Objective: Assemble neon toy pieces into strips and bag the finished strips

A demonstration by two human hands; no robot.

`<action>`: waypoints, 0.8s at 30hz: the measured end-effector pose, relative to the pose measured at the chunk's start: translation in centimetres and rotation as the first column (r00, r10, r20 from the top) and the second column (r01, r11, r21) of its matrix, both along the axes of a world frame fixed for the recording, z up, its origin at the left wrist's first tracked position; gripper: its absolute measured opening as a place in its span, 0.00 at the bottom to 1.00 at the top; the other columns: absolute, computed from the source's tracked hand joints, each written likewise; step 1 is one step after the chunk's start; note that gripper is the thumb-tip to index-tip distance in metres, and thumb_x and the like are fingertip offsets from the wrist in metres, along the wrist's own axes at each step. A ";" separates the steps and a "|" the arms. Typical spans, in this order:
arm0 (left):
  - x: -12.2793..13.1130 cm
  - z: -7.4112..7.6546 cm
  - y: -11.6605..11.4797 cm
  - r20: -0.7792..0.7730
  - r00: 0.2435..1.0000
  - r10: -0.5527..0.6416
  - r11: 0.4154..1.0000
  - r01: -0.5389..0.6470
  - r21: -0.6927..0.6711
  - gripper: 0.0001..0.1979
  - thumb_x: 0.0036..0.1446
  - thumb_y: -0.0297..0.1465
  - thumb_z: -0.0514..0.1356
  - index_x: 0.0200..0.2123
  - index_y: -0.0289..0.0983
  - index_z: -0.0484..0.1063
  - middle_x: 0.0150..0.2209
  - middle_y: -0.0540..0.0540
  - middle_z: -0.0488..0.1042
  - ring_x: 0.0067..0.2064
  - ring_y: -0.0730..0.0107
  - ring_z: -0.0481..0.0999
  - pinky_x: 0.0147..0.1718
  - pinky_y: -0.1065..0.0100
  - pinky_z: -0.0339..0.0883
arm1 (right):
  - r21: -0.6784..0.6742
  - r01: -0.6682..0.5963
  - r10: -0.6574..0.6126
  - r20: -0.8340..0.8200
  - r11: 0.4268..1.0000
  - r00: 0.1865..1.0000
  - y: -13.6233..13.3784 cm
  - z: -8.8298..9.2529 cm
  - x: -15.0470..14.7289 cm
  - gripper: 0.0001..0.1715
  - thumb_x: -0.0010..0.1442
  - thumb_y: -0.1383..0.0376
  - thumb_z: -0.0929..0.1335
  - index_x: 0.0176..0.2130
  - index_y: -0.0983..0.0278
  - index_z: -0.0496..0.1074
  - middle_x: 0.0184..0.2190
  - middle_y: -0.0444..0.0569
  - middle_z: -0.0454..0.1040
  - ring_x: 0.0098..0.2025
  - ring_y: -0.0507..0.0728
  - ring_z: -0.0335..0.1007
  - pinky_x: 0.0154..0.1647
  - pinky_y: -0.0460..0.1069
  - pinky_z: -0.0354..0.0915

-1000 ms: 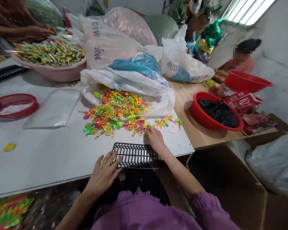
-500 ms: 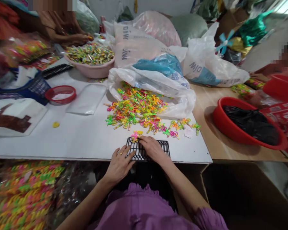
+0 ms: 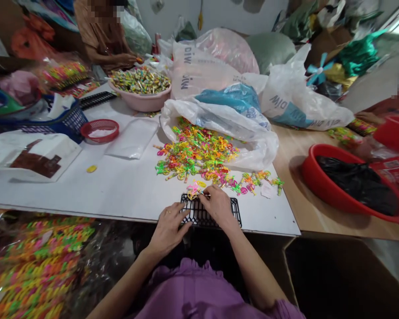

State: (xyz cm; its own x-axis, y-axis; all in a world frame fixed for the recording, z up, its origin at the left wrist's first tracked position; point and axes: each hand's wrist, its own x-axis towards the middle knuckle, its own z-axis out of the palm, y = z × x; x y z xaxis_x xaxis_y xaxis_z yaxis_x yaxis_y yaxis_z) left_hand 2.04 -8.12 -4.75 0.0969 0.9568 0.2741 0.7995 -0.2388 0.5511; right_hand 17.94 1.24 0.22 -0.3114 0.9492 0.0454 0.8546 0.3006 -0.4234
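A black plastic grid tray lies at the near edge of the white table. My left hand rests flat on the tray's left end, fingers spread. My right hand lies over the tray's middle and pinches a small pink and yellow toy piece at its far left corner. Just beyond spreads a heap of bright small plastic toy pieces, spilling from a clear plastic bag.
A pink basin of sweets stands far left, with another person's hands at it. A red sieve, a blue basket and a red bowl with a black bag surround. Packed coloured pieces lie below left; an open carton sits right.
My right hand came back from the heap to the tray with a toy piece. My left hand stayed on the tray. The view turned left and up.
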 end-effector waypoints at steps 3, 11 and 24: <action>-0.8 2.0 1.9 0.464 0.848 0.258 0.965 -0.197 -0.175 0.18 0.53 0.41 0.57 0.44 0.38 0.69 0.44 0.42 0.73 0.46 0.62 0.72 0.46 0.59 0.66 | -0.095 -0.055 0.040 -0.158 0.994 0.987 -0.8 1.4 0.2 0.09 0.55 0.59 0.67 0.31 0.62 0.70 0.29 0.44 0.71 0.31 0.52 0.65 0.31 0.45 0.57; -0.4 6.2 5.2 0.724 0.619 0.306 0.867 0.134 -0.480 0.17 0.43 0.39 0.64 0.34 0.34 0.72 0.30 0.48 0.75 0.32 0.69 0.73 0.32 0.69 0.66 | -0.315 -0.170 0.049 -0.357 0.934 0.933 -2.5 2.8 -0.4 0.10 0.47 0.61 0.71 0.26 0.64 0.67 0.20 0.38 0.63 0.23 0.48 0.55 0.24 0.43 0.49; -2.6 5.1 2.2 0.554 0.792 0.256 0.952 -0.108 -0.286 0.26 0.48 0.38 0.62 0.50 0.35 0.65 0.44 0.42 0.72 0.44 0.63 0.72 0.41 0.64 0.67 | -0.395 -0.169 -0.170 -0.690 0.903 0.704 -2.2 2.9 -0.7 0.15 0.47 0.56 0.70 0.28 0.66 0.67 0.21 0.40 0.63 0.23 0.47 0.56 0.24 0.43 0.55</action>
